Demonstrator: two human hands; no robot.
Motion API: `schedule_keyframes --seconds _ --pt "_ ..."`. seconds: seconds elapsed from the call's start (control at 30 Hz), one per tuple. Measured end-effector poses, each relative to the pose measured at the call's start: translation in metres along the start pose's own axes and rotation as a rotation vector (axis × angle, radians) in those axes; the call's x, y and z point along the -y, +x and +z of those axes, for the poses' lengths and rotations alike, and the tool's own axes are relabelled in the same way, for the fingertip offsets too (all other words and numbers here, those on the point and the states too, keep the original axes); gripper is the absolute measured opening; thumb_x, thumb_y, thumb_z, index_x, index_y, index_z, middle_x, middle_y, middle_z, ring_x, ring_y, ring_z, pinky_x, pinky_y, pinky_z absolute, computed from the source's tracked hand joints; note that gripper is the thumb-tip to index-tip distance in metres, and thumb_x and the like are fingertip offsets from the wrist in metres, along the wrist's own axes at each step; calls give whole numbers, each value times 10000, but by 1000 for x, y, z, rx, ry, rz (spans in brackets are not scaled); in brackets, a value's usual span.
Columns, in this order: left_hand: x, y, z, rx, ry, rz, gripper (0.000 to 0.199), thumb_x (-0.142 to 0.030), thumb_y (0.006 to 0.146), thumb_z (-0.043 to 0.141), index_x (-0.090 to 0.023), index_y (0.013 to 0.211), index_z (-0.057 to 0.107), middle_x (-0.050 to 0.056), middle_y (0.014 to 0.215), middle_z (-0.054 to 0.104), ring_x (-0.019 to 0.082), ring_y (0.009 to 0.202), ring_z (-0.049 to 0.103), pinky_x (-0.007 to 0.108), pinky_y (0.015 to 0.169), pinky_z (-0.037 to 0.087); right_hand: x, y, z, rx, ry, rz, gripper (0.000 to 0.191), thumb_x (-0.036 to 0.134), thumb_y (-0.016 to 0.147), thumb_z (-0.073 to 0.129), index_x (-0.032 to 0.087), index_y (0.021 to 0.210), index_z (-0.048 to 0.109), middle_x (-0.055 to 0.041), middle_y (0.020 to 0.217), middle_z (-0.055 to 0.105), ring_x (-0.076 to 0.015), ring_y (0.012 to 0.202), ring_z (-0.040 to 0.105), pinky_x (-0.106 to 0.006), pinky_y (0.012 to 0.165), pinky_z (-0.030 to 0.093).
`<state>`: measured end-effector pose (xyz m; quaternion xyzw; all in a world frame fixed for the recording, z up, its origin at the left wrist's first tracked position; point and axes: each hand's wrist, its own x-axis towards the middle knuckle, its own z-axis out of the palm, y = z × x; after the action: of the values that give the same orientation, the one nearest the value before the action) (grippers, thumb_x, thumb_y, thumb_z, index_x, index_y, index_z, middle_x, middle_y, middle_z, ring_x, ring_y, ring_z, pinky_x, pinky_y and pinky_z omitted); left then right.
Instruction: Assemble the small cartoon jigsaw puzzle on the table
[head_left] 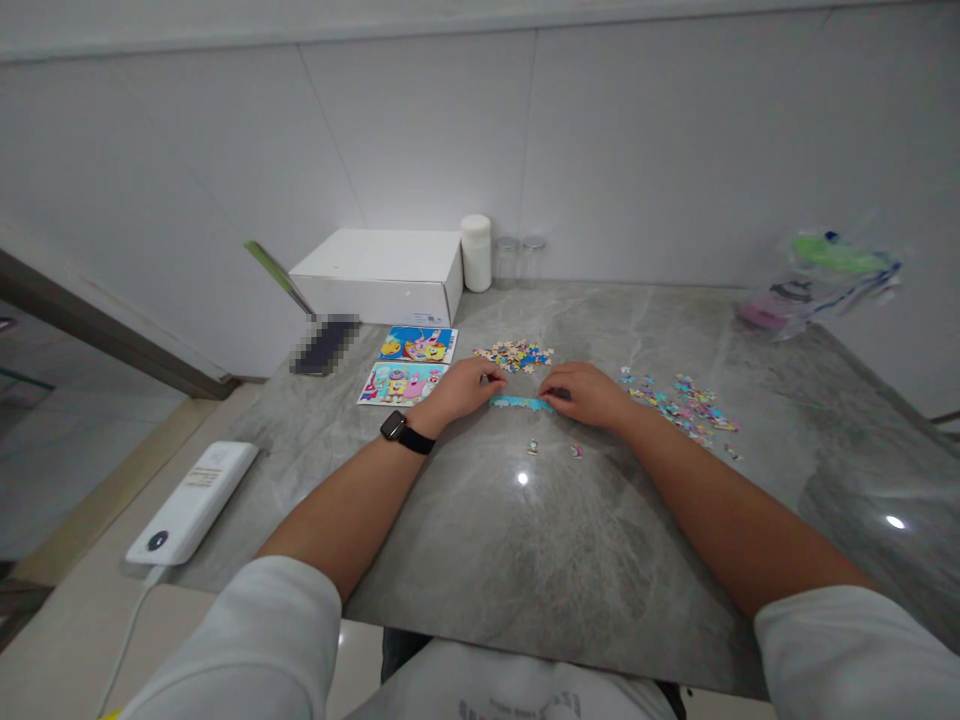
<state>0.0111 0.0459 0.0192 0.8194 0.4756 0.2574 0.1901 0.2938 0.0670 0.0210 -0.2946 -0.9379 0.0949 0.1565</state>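
A narrow light-blue strip of joined jigsaw puzzle pieces [520,402] lies flat on the grey marbled table. At its left end are the bent fingers of my left hand [465,388], closed on the strip. My right hand [589,393] pinches the strip's right end, its fingertips partly hiding that end. Two loose puzzle pieces, one pale [532,447] and one pinkish [576,451], lie nearer to me. Just beyond my hands is a pile of puzzle pieces [514,355]. A second, spread-out pile [684,408] lies right of my right hand.
Two cartoon picture cards [418,345] [401,384] lie left of my left hand. Behind them stand a white box [375,275], a white bottle [476,254] and two clear glasses [519,262]. A white power bank [193,503] with a cable is at left; a plastic bag [825,280] at right.
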Motion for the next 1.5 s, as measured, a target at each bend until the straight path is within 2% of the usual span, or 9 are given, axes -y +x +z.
schedule_keyframes --seconds 0.1,0.27,0.4,0.7,1.23,1.5 --pt "5 1 -4 3 21 -18 134 -257 927 678 -205 936 801 32 923 775 183 850 680 305 824 521 0 0 -1 -1 7 16 164 256 962 630 219 993 787 -80 965 770 -232 924 694 -350 862 476" --pt "5 -1 -5 132 100 -20 155 -298 915 702 -204 981 806 41 933 773 192 852 676 293 791 505 2 -2 -1 64 -13 32 197 321 943 675 217 1069 784 -91 1031 768 -245 987 689 -350 897 470" --pt "1 -2 -5 164 136 -23 161 -278 922 684 -200 978 812 51 957 776 203 857 674 303 803 505 3 -2 -1 91 -40 58 229 317 910 703 228 1106 783 -83 1076 764 -251 1023 687 -352 913 464" --pt "4 -3 0 156 119 10 165 -229 924 664 -196 988 812 57 991 786 205 874 678 308 836 514 2 -1 1 102 -36 31 210 303 949 678 216 1096 799 -87 1041 770 -238 964 696 -333 856 463" --pt "2 -3 0 133 101 44 149 -201 934 655 -198 964 801 45 976 784 198 903 678 299 843 509 5 0 5 79 -4 17 201 308 976 664 214 1099 792 -88 1027 763 -233 967 684 -350 894 463" --pt "-4 -2 1 46 68 24 149 -218 964 638 -191 972 785 54 986 766 192 889 668 301 859 509 3 0 5 15 9 37 200 282 982 625 223 1093 781 -88 1045 764 -234 991 684 -361 926 465"
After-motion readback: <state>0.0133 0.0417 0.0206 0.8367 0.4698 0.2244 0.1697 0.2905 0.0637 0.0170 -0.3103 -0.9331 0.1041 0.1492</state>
